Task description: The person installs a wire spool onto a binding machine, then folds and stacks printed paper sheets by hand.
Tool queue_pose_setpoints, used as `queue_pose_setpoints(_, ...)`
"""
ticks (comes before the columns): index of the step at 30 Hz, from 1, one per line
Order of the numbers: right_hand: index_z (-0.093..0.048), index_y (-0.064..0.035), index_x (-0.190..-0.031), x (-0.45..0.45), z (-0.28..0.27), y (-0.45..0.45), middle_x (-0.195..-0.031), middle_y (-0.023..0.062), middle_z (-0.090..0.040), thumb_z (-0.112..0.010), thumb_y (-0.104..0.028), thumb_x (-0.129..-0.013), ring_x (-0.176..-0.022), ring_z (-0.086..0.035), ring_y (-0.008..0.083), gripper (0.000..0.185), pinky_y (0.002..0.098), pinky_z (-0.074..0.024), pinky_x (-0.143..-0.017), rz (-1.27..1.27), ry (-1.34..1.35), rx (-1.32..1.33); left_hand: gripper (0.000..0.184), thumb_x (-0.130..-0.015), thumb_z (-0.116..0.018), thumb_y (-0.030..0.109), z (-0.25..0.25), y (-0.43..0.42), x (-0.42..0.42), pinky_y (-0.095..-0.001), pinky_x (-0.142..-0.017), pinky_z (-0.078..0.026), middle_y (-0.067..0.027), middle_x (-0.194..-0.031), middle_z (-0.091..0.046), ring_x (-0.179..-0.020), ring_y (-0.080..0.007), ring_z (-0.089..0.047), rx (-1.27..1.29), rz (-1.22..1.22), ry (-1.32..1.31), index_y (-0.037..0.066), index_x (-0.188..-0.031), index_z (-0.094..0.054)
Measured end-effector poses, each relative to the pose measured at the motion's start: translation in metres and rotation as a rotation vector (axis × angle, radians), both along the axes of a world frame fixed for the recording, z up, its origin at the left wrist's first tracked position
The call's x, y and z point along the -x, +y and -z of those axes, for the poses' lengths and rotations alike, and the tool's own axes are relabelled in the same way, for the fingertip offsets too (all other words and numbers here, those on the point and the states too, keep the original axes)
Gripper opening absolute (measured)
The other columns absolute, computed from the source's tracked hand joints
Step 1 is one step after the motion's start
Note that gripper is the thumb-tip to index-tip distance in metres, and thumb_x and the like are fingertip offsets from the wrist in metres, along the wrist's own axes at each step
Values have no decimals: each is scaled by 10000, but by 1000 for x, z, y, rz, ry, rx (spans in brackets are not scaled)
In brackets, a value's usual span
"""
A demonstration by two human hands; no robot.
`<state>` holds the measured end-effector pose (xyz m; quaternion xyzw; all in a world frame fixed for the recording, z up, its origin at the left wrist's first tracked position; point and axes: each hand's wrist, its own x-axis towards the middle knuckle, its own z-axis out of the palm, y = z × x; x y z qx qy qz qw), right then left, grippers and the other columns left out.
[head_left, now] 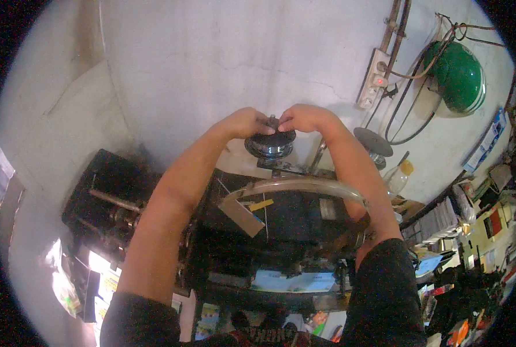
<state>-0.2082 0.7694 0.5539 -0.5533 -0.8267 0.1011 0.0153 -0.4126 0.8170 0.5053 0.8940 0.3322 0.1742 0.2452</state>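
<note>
My dark sleeves (382,289) are closest. Past them, my left hand (247,122) and right hand (304,118) curl, mostly closed, around the knob (273,120); I can't tell how tightly. It points up from the wheel (269,150) beneath my fingers, its middle line upright.

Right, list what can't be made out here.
Head view:
Round black-topped silver metal drum: top partly hidden by the left hand and right hand.
Pale blue rectangular panel: print too small, blurred.
Left black fabric sleeve: cut off by the bottom edge.
</note>
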Motion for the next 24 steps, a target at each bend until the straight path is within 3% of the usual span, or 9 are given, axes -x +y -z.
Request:
queue_pose_setpoints(7, -663, -39, -1062, 9, 4, 7, -967, 177, -673, -687, -300, -785, -907, -632, 312, 381, 391, -474, -811, -19, -164, -68, 421, -805, -700, 368, 0, -5, 1, -390, -790, -487, -183, -919, -686, -828, -287, -660, -88, -42, 27, 34, -1060, -677)
queue_pose_setpoints(9, -660, -40, -1063, 4, 5, 4, -959, 186, -670, -688, -277, -782, -890, -631, 318, 368, 391, -476, -798, -93, 130, -25, 428, -804, -698, 378, 1, -6, 0, -392, -788, -487, -186, -913, -685, -829, -295, -660, -91, -42, 14, 33, -1057, -677)
queue_pose_setpoints(16, -683, -64, -1027, 11, 9, 3, -929, 139, -689, -674, -252, -789, -863, -636, 269, 303, 375, -480, -776, -87, 106, -141, 450, -795, -698, 410, 4, -5, -1, -397, -782, -487, -195, -907, -682, -828, -311, -660, -84, -65, 32, 35, -1042, -678)
queue_pose_setpoints(19, -694, -64, -1005, 13, 3, 3, -881, 120, -691, -674, -252, -791, -802, -625, 234, 285, 368, -480, -752, -25, 73, -28, 439, -798, -695, 409, 2, -8, -1, -396, -780, -487, -197, -903, -682, -822, -312, -660, -57, -62, 5, 34, -1026, -683)
queue_pose_setpoints(21, -683, -46, -972, 9, 11, 9, -857, 181, -674, -689, -342, -763, -782, -644, 334, 362, 420, -490, -727, -58, 108, -45, 438, -797, -698, 407, 7, -4, -1, -397, -782, -487, -199, -911, -681, -826, -309, -659, -75, -55, -1, 34, -1026, -682)
queue_pose_setpoints(24, -683, -40, -962, 2, 19, 12, -852, 183, -670, -686, -343, -767, -769, -643, 327, 360, 416, -492, -710, -33, 171, -96, 438, -792, -707, 398, 12, 2, -2, -395, -789, -487, -196, -925, -682, -833, -299, -659, -82, -42, -4, 29, -1026, -682)
